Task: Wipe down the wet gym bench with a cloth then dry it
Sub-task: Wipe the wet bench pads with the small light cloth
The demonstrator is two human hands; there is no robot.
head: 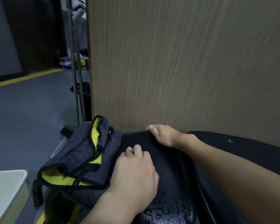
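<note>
On the left end of the black padded bench [257, 151], beaded with water, a fluffy grey-and-yellow cloth [81, 152] lies bunched. Your left hand [136, 172] presses palm-down on its spread part, fingers bent; whether they pinch it is unclear. Your right hand [163, 135] hooks curled fingers over the bench's far edge.

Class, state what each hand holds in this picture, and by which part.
The right hand grips the bench at its far edge by the wall; whether cloth is pinched too cannot be told. The left hand lies flat on the cloth, holding nothing.
</note>
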